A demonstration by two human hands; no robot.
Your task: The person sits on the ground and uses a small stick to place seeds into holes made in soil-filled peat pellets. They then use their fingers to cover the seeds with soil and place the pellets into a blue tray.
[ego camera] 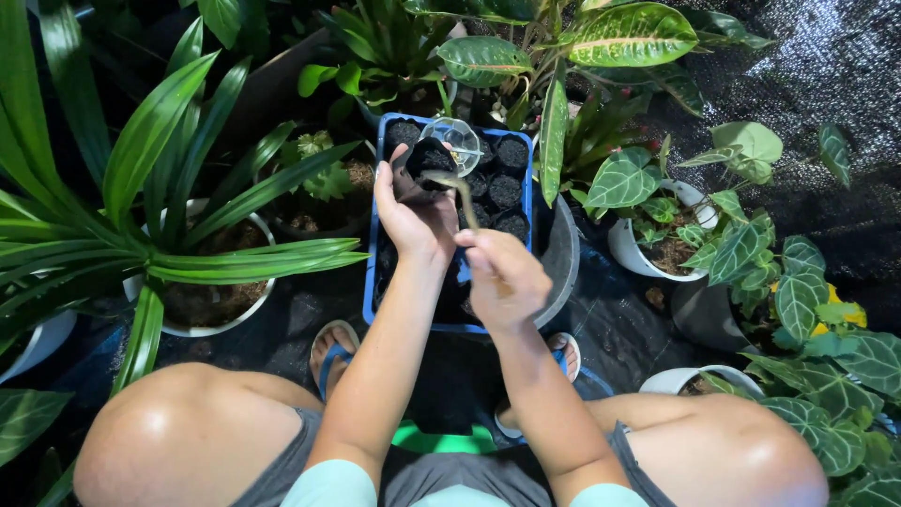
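The person squats over a blue tray [372, 282] full of small black pots filled with dark soil. The left hand [413, 211] is closed around one small black pot [430, 158], lifted a little above the tray, fingers wrapped on its side wall. The right hand [502, 277] is clenched on the handle of a spoon [452, 183], whose bowl reaches over the mouth of that pot. Such a thin plastic pot looks light and a bit soft, so I think it would bend if squeezed hard; holding it around the middle of the wall seems safest, and kept upright, because the loose soil can spill. Just behind the pot lies a clear round thing [462, 141], maybe a plastic cup or lid, I cannot tell well. Around stand many plants: a long-leaved plant in a white pot [202, 324] to the left, veined leaves [627, 176] to the right, leaning close over the tray edge and crowding the space. Sandalled feet [333, 352] rest below the tray.
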